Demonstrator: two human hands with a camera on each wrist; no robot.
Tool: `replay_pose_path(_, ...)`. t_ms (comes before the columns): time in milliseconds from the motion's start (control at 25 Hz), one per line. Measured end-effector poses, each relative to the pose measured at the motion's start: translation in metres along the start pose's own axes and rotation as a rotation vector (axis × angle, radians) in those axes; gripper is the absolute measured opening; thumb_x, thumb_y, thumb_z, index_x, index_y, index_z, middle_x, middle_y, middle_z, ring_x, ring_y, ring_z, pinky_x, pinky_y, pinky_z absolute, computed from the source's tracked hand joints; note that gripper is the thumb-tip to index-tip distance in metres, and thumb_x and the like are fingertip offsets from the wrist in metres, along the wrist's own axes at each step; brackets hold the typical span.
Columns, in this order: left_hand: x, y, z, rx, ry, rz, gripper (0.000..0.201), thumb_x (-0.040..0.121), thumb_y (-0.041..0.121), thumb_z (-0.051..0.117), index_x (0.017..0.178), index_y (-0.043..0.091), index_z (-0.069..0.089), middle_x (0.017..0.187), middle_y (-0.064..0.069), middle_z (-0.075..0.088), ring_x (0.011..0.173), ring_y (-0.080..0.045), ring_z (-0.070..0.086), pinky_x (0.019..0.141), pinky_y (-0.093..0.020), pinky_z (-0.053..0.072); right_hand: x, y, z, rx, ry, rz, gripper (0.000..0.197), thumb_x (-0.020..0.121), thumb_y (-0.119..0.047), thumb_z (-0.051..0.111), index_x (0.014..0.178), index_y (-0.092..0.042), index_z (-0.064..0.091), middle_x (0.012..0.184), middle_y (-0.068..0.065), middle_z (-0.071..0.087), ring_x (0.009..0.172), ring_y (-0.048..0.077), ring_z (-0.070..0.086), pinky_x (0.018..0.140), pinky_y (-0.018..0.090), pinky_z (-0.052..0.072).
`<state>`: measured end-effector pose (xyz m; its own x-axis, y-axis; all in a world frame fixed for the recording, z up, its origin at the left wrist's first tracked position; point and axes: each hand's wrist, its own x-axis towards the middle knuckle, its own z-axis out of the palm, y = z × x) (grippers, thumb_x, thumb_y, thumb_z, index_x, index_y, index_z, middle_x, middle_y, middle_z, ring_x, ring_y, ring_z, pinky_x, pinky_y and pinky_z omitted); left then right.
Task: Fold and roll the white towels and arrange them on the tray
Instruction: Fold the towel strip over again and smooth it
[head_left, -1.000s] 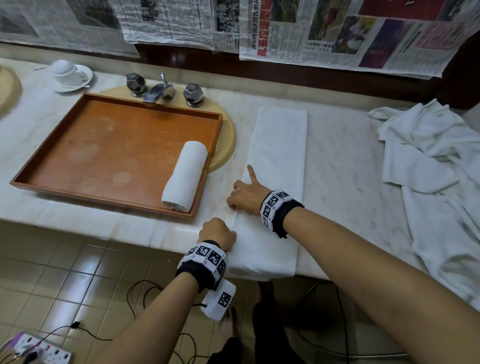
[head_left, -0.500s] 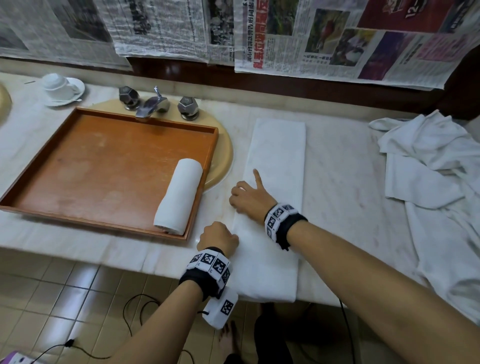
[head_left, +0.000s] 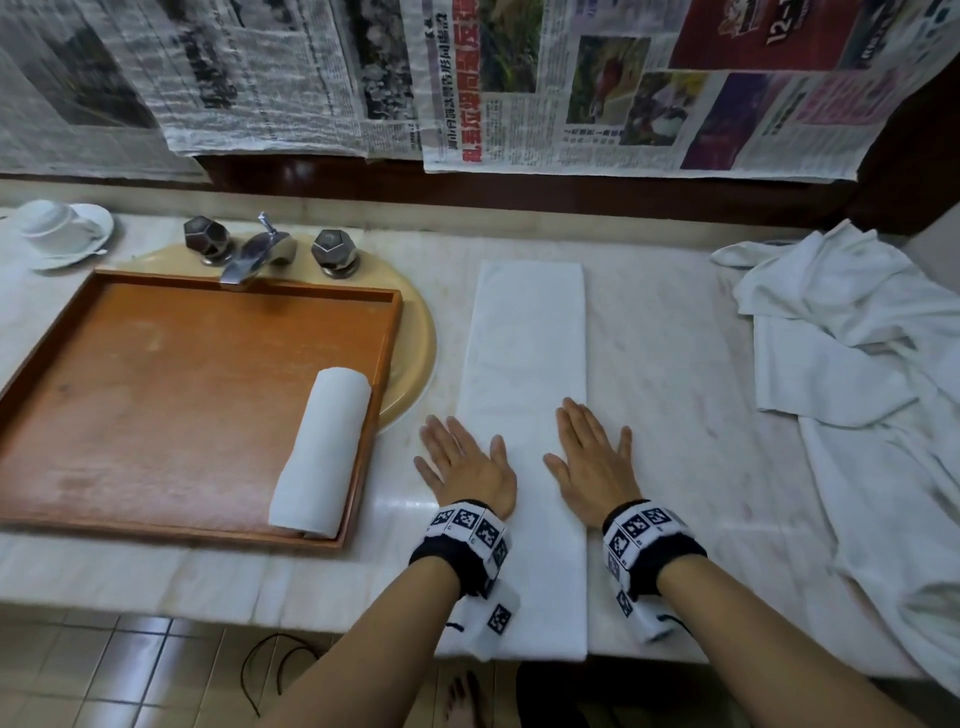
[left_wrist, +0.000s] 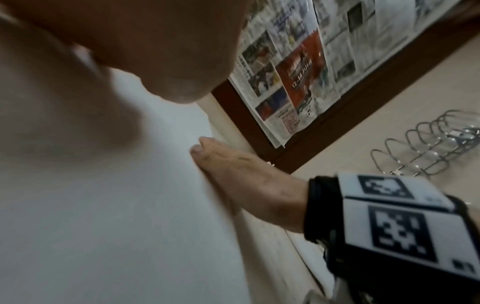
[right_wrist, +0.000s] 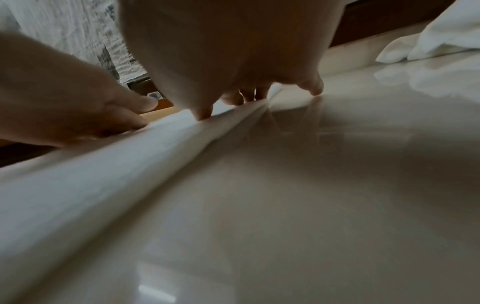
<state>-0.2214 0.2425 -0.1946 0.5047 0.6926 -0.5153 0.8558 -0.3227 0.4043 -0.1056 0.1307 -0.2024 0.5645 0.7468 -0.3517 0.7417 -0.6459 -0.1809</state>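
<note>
Both hands are laid flat with the fingers spread, and nothing is gripped. The left hand (head_left: 464, 464) is pressed half on the left edge of the long folded white towel (head_left: 524, 395) and half on the pale marble counter (head_left: 670, 364). The right hand (head_left: 592, 462) is pressed on the towel's right edge, with its little finger on the marble. The towel is likely being smoothed and held still this way, so that it can be rolled up neatly.

The towel is laid out as a thin strip. Its near end hangs just over the counter's front edge.

Just to the left, a flat brown wooden tray (head_left: 67, 332) is set across the round cream sink (head_left: 415, 332), below the silver tap (head_left: 254, 254). One rolled white towel (head_left: 322, 457) is already laid inside the tray, against its right wall, so room is left for more.

Well apart on the right, a heap of loose white towels (head_left: 862, 374) is waiting to be folded. A white cup on a saucer (head_left: 57, 231) is seen far left.
</note>
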Motion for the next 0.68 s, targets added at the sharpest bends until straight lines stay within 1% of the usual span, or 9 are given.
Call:
replay_pose_path(120, 0.011, 0.019, -0.002, -0.015, -0.062, 0.358, 0.061, 0.103, 0.045, 0.007, 0.152, 0.016, -0.016, 0.156, 0.002, -0.028, 0.144, -0.015, -0.024, 0.119, -0.044, -0.013, 0.012, 0.000, -0.009, -0.006, 0.082, 0.018, 0.059, 0.102, -0.038, 0.032, 0.154, -0.021, 0.011, 0.161, -0.003, 0.009, 0.145, 0.016, 0.012, 0.116, 0.056, 0.011)
replay_pose_path(160, 0.019, 0.020, -0.005, -0.043, -0.096, 0.397, 0.061, 0.103, 0.045, 0.007, 0.153, 0.017, -0.015, 0.157, 0.003, -0.027, 0.145, -0.014, -0.023, 0.119, -0.043, -0.013, 0.017, 0.000, -0.013, -0.015, 0.115, 0.022, 0.058, 0.102, -0.036, 0.034, 0.154, -0.022, 0.013, 0.159, -0.003, 0.017, 0.142, 0.018, 0.019, 0.115, 0.055, 0.015)
replay_pose_path(280, 0.043, 0.023, -0.026, -0.147, 0.020, -0.027, 0.064, 0.103, 0.046, 0.009, 0.152, 0.012, -0.016, 0.157, -0.004, -0.027, 0.146, -0.019, -0.023, 0.118, -0.043, -0.014, 0.038, 0.001, -0.026, -0.038, 0.136, 0.038, 0.055, 0.100, -0.030, 0.038, 0.151, -0.022, 0.019, 0.146, -0.003, 0.033, 0.129, 0.021, 0.032, 0.109, 0.053, 0.024)
replay_pose_path(320, 0.046, 0.029, -0.030, -0.089, 0.021, -0.014, 0.065, 0.103, 0.046, 0.009, 0.152, 0.011, -0.015, 0.157, -0.005, -0.027, 0.145, -0.019, -0.023, 0.118, -0.043, -0.014, 0.045, 0.001, -0.030, -0.040, 0.118, 0.050, 0.054, 0.100, -0.029, 0.037, 0.150, -0.021, 0.021, 0.143, -0.002, 0.035, 0.128, 0.021, 0.033, 0.107, 0.053, 0.026)
replay_pose_path(440, 0.055, 0.046, -0.025, 0.083, -0.086, 0.528, 0.058, 0.104, 0.044, 0.009, 0.154, 0.021, -0.009, 0.157, 0.006, -0.022, 0.146, -0.013, -0.020, 0.119, -0.041, -0.012, 0.059, 0.002, -0.037, -0.029, 0.045, 0.089, 0.058, 0.098, -0.037, 0.036, 0.151, -0.019, 0.019, 0.143, 0.000, 0.034, 0.129, 0.022, 0.032, 0.106, 0.055, 0.025)
replay_pose_path(480, 0.063, 0.047, -0.026, 0.091, -0.129, 0.571, 0.056, 0.104, 0.043, 0.009, 0.154, 0.022, -0.008, 0.157, 0.009, -0.022, 0.146, -0.012, -0.019, 0.119, -0.040, -0.011, 0.061, 0.003, -0.039, -0.031, 0.018, 0.098, 0.061, 0.097, -0.040, 0.037, 0.152, -0.019, 0.017, 0.144, 0.000, 0.033, 0.129, 0.022, 0.031, 0.107, 0.057, 0.023)
replay_pose_path(520, 0.075, 0.047, -0.026, 0.064, -0.111, 0.480, 0.057, 0.104, 0.043, 0.009, 0.154, 0.021, -0.009, 0.156, 0.008, -0.023, 0.147, -0.014, -0.019, 0.119, -0.041, -0.012, 0.064, 0.005, -0.041, -0.039, -0.001, 0.103, 0.064, 0.096, -0.041, 0.037, 0.152, -0.018, 0.016, 0.145, 0.000, 0.033, 0.129, 0.022, 0.031, 0.107, 0.059, 0.022)
replay_pose_path(640, 0.092, 0.057, -0.043, -0.099, 0.029, -0.059, 0.064, 0.104, 0.042, 0.012, 0.151, 0.009, -0.016, 0.158, -0.006, -0.026, 0.146, -0.020, -0.020, 0.120, -0.042, -0.010, 0.068, 0.006, -0.043, -0.060, -0.024, 0.116, 0.070, 0.091, -0.041, 0.041, 0.152, -0.016, 0.016, 0.144, 0.001, 0.032, 0.129, 0.024, 0.030, 0.108, 0.063, 0.019)
replay_pose_path(680, 0.090, 0.065, -0.045, -0.072, 0.020, -0.011, 0.065, 0.104, 0.042, 0.012, 0.151, 0.008, -0.016, 0.158, -0.007, -0.025, 0.147, -0.021, -0.020, 0.120, -0.042, -0.010, 0.068, 0.005, -0.043, -0.063, -0.025, 0.121, 0.071, 0.090, -0.041, 0.043, 0.151, -0.015, 0.017, 0.143, 0.002, 0.032, 0.129, 0.025, 0.028, 0.108, 0.065, 0.016)
